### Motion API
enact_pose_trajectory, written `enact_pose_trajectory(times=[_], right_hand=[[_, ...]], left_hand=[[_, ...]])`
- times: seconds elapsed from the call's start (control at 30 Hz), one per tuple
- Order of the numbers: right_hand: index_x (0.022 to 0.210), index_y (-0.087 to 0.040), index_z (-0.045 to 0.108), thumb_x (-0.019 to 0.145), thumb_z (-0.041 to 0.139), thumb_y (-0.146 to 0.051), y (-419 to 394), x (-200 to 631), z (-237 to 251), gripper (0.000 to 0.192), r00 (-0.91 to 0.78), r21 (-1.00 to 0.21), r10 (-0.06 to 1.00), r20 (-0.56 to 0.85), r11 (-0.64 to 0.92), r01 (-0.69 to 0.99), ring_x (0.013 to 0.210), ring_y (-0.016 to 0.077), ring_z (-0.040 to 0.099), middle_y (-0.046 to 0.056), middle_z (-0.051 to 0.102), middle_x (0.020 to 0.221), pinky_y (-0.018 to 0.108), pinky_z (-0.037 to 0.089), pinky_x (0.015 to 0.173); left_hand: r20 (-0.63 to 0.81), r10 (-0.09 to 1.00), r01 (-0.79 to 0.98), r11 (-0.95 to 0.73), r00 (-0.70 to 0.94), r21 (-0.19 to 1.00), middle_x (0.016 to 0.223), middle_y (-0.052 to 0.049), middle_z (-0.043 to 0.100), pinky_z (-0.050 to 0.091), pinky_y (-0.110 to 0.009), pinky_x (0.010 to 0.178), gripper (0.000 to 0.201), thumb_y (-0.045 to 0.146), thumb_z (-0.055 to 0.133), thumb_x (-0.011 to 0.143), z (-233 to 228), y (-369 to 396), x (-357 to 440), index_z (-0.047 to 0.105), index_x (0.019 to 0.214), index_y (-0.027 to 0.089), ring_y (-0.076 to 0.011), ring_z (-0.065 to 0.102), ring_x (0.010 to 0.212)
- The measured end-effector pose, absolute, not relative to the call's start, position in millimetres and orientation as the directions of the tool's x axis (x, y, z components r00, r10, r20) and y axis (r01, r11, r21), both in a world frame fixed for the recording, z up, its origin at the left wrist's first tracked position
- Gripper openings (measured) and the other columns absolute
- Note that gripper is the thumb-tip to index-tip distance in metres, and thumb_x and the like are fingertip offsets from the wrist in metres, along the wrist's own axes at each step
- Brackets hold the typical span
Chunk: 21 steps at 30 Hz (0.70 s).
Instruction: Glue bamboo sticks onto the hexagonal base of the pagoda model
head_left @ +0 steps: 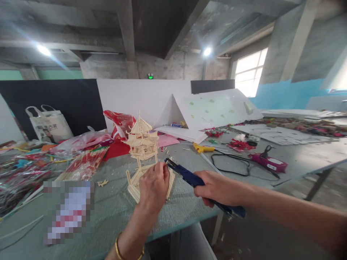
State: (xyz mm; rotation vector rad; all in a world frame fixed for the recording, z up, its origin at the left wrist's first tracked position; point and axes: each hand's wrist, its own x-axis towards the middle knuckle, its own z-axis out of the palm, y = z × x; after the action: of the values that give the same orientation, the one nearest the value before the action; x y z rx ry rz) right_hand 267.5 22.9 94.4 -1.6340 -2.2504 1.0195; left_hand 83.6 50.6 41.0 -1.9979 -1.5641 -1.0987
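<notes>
A long grey bench [114,213] with a woven, matted surface carries everything here, its near edge trimmed in pale blue-green. Behind it lean smooth white foam boards [214,108], one dotted with faint green marks. Over on the left sit a cream canvas tote bag [50,124], crinkled pink and red plastic bags [119,124] and glossy cellophane packs of red-printed sticks [84,164]. Near the middle of the bench stands the wooden pagoda model [141,144], pale and matchstick-built, with a pointed ribbed roof, a railed gallery below it and a wider fenced base of flat sticks. The left hand [153,186], a thin gold bangle at its wrist, rests against the right side of that base, fingertips pinched together on a small sliver of stick right at the nozzle. The right hand [217,189] is wrapped firmly round the grip of a dark blue glue gun [189,177], long and angular, its tip pointing at the sliver beside the model. Farther right lie a magenta glue gun [269,162] with a looping black cord [233,166], a small yellow tool [204,148] and scraps of red trimmings [240,144]
</notes>
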Motion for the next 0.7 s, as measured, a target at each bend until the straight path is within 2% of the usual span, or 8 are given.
enact_pose_trajectory(times=[0.3, 0.53, 0.7], right_hand=[[0.071, -0.016, 0.043, 0.07, 0.043, -0.021, 29, 267, 104, 0.004, -0.36, -0.564, 0.903, -0.233, 0.176, 0.807, 0.044, 0.0093, 0.051, 0.0, 0.055, 0.051, 0.018, 0.036, 0.042], [0.069, -0.015, 0.048, 0.078, 0.041, -0.041, 44, 266, 112, 0.029, -0.346, -0.508, 0.923, -0.169, 0.219, 0.833, 0.044, 0.0119, 0.054, 0.003, 0.056, 0.051, 0.02, 0.039, 0.041], [0.059, -0.016, 0.044, 0.079, 0.042, -0.052, 63, 263, 123, 0.041, -0.343, -0.513, 0.927, -0.153, 0.222, 0.829, 0.037, 0.0094, 0.047, 0.001, 0.049, 0.045, 0.022, 0.04, 0.039]], left_hand=[[0.732, 0.662, 0.955, -0.291, 0.161, 0.054, 0.068, -0.002, 0.064, 0.036, -0.025, 0.056, 0.024, 0.024, 0.034, 0.088, 52, 56, 84, 0.055, 0.077, 0.019, -0.0158, 0.061, 0.067], [0.746, 0.631, 0.961, -0.272, 0.214, -0.045, 0.071, -0.004, 0.064, 0.039, -0.025, 0.057, 0.024, 0.021, 0.032, 0.088, 68, 69, 81, 0.054, 0.08, 0.018, -0.0174, 0.061, 0.07], [0.728, 0.64, 0.961, -0.259, 0.243, -0.094, 0.074, -0.006, 0.064, 0.04, -0.025, 0.057, 0.025, 0.023, 0.03, 0.088, 80, 91, 81, 0.053, 0.082, 0.017, -0.0185, 0.061, 0.073]])
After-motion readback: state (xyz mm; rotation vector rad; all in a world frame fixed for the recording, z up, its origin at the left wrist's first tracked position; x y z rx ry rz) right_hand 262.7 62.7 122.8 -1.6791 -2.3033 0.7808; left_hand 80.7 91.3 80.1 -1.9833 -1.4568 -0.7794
